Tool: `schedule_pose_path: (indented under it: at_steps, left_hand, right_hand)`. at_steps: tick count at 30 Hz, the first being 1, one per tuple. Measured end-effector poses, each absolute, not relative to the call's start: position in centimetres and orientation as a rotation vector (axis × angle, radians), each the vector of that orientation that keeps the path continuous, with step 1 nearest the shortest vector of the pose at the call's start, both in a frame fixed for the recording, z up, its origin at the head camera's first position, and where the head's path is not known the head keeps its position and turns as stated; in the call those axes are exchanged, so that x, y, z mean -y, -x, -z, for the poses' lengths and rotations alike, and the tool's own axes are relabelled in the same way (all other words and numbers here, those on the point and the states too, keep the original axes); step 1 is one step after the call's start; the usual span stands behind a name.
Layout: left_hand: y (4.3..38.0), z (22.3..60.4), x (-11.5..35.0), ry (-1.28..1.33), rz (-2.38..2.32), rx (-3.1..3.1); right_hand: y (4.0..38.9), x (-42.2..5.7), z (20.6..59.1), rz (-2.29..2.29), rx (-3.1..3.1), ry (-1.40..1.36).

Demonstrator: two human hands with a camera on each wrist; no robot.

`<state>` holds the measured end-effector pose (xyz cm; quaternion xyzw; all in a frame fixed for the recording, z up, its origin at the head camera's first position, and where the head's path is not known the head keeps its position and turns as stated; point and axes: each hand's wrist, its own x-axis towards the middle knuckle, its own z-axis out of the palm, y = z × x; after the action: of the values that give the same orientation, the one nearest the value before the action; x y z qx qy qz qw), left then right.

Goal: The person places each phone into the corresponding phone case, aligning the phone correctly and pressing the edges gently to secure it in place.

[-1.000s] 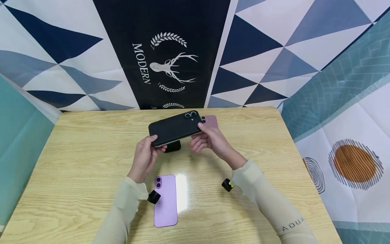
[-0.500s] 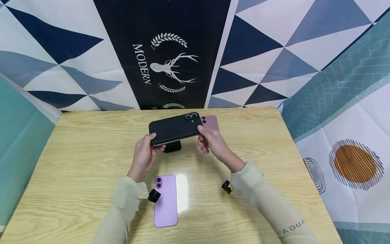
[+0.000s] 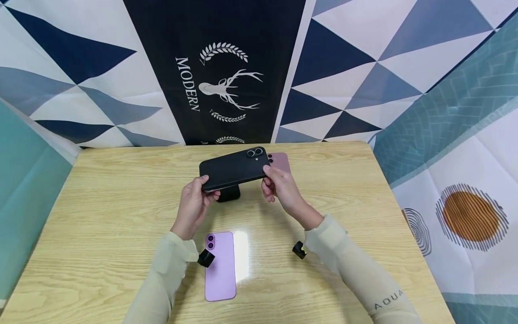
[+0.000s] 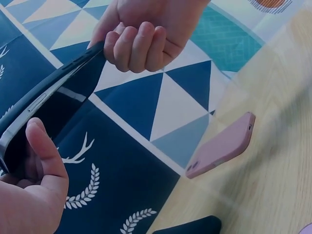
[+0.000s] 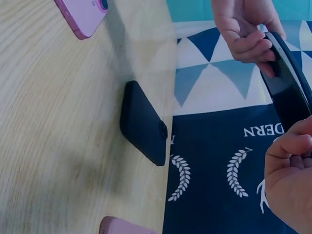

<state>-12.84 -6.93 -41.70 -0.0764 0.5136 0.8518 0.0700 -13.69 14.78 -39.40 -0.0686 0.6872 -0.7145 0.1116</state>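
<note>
Nearest to the person, a lilac phone (image 3: 220, 285) lies flat on the wooden table (image 3: 101, 252), camera side up; I take my bearings from it. Beyond it and to its left, the left hand (image 3: 191, 204) pinches one end of a black case (image 3: 232, 170), thumb on the back, fingers beneath. Beyond it and to its right, the right hand (image 3: 284, 190) pinches the opposite end at the near corner, its other fingers curled in. So the case hangs raised and slightly tilted past the lilac phone's camera end, with a silver-edged phone (image 4: 40, 100) inside; the left wrist view shows that silver rim standing partly clear of the shell.

To my eye, working this fit calls for thumbs near the corners, pressure shared evenly by both hands, fingertips off the camera lenses, and a steady grip low over the table in case it slips.

Compared with a second ago, the pale line along the near edge looks shorter, showing mainly toward the left hand, and the right hand's lower fingers are drawn in tighter.

Below the case, beyond the lilac phone, sits another black phone (image 5: 142, 124). Farther off and rightward lies a pink phone (image 3: 282, 162), partly hidden. Behind everything, past the lilac phone's far side, hangs a printed backdrop (image 3: 158, 27).
</note>
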Motion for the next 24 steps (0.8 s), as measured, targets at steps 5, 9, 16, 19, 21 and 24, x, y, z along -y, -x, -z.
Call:
schedule_pose_path:
  at_steps: [5, 9, 16, 19, 21, 24]
  left_hand:
    - [12.91, 41.63, 6.90, 0.205, -2.569, -1.537]
    - [12.87, 41.52, 6.72, 0.185, -2.561, -1.552]
    - [12.79, 41.50, 6.30, 0.157, -2.549, -1.531]
    - [12.72, 41.48, 6.16, 0.151, -2.556, -1.514]
    - [12.68, 41.43, 6.11, 0.140, -2.553, -1.511]
    - [12.69, 41.31, 6.04, 0.125, -2.545, -1.512]
  right_hand:
    - [13.75, -14.86, 39.66, 2.163, -1.894, 0.216]
    - [13.68, -14.64, 39.89, 2.154, -1.819, 0.255]
    - [13.42, -14.03, 39.99, 2.136, -1.820, 0.243]
    - [13.49, -13.96, 39.87, 2.182, -1.791, 0.225]
    - [13.51, -13.97, 39.85, 2.213, -1.767, 0.207]
    - [13.48, -13.88, 39.81, 2.264, -1.717, 0.177]
